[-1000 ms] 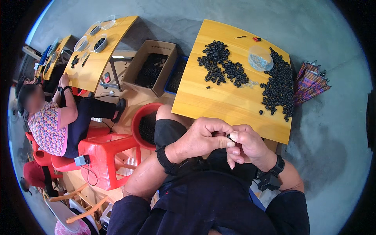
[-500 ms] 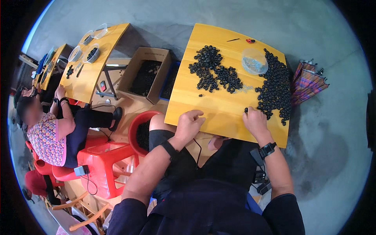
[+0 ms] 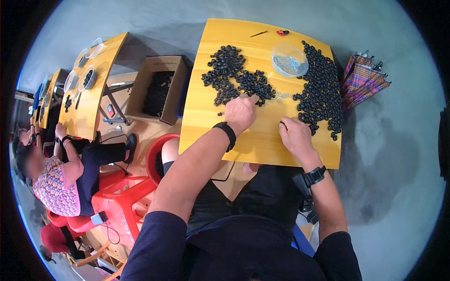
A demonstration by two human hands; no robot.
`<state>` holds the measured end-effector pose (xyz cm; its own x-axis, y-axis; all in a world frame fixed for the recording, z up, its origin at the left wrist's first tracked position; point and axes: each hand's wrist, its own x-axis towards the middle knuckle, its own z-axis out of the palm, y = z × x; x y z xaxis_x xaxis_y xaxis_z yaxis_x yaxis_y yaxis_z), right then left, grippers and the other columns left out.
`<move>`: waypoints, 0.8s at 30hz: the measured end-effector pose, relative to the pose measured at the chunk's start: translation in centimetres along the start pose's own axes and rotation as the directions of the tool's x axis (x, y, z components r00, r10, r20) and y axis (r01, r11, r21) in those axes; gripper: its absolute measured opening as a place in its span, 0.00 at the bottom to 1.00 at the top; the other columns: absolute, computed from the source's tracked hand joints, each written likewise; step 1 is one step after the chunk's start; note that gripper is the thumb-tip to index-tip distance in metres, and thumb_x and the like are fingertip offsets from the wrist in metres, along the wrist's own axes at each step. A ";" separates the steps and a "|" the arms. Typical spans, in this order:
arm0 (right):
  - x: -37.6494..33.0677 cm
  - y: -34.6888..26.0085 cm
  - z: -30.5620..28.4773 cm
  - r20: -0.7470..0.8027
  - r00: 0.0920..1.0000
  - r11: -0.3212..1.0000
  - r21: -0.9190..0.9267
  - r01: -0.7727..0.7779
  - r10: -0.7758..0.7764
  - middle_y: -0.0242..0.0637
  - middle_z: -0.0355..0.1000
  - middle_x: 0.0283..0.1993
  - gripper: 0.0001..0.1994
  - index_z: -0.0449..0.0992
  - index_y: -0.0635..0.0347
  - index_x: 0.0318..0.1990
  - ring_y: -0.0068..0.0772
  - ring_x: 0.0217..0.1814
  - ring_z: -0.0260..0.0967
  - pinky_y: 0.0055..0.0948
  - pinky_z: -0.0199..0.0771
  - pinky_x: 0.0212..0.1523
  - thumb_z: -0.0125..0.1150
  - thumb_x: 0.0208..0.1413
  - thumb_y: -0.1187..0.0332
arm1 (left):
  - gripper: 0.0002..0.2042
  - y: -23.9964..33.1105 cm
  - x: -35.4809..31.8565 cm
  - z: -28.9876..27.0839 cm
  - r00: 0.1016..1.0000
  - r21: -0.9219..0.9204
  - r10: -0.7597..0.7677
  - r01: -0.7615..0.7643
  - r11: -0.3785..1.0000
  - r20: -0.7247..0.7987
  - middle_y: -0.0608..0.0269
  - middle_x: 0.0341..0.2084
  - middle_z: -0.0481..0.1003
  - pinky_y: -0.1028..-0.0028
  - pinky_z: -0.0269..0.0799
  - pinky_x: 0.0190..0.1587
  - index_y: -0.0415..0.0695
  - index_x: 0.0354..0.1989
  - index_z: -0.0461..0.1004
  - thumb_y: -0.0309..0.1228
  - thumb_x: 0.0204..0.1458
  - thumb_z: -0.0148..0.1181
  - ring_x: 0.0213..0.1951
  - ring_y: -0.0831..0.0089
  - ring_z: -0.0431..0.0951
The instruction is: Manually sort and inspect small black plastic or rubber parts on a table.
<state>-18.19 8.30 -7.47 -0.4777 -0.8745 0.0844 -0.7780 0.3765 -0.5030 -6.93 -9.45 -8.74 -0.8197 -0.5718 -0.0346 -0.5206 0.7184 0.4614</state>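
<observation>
My left hand [image 3: 241, 113] reaches to the near edge of a pile of small black ring-like parts [image 3: 227, 62] on the yellow table [image 3: 225, 150]. Its fingers stretch out apart at the parts, with their undersides hidden. Just above the tabletop to the right, my right hand [image 3: 296, 137] is closed on a small black part [image 3: 282, 124], mostly covered by the fingers. A wide second spread of black parts [image 3: 321, 89] lies along the table's right side. Between the piles, tiny silvery pieces [image 3: 282, 96] are scattered near a clear round tub [image 3: 290, 70] holding similar pieces.
A thin dark tool [image 3: 258, 33] and a small red-and-black object [image 3: 282, 33] lie at the far edge. A folded plaid umbrella [image 3: 363, 79] leans right of the table. On the left stand a cardboard box [image 3: 136, 89], a red bucket [image 3: 151, 157] and a seated co-worker [image 3: 58, 182].
My left hand has moved forward from the table's near edge to the left pile. My right hand stays near its place, still holding the black part. The view has shifted slightly.
</observation>
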 end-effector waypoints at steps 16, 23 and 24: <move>5.7 -0.3 2.6 0.069 0.998 0.998 0.066 0.006 -0.010 0.51 0.74 0.34 0.09 0.76 0.63 0.40 0.55 0.36 0.72 0.45 0.72 0.38 0.55 0.52 0.71 | 0.05 -0.5 -2.4 0.4 0.991 0.066 0.132 -0.133 0.989 0.015 0.50 0.25 0.74 0.59 0.74 0.29 0.43 0.27 0.76 0.31 0.46 0.57 0.25 0.54 0.77; 5.2 0.3 2.6 0.153 0.987 0.999 -0.004 0.049 -0.047 0.48 0.73 0.29 0.06 0.75 0.62 0.30 0.52 0.32 0.72 0.44 0.72 0.34 0.56 0.51 0.69 | 0.05 -1.0 -5.0 -0.2 0.988 0.014 0.154 -0.154 0.988 0.026 0.53 0.21 0.72 0.60 0.73 0.26 0.43 0.30 0.76 0.30 0.46 0.57 0.23 0.53 0.75; 5.1 0.5 2.7 0.124 0.990 0.998 0.024 0.062 -0.064 0.48 0.73 0.29 0.06 0.75 0.63 0.29 0.52 0.32 0.72 0.44 0.72 0.34 0.56 0.51 0.69 | 0.05 -0.9 -5.1 -0.3 0.990 0.010 0.141 -0.141 0.990 0.026 0.52 0.21 0.72 0.60 0.73 0.26 0.43 0.30 0.76 0.30 0.46 0.57 0.23 0.53 0.75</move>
<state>-19.91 3.22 -9.67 -0.3722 -0.9281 0.0090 -0.7958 0.3141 -0.5176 -2.20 -7.29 -8.74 -0.8908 -0.4544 0.0078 -0.4020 0.7958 0.4529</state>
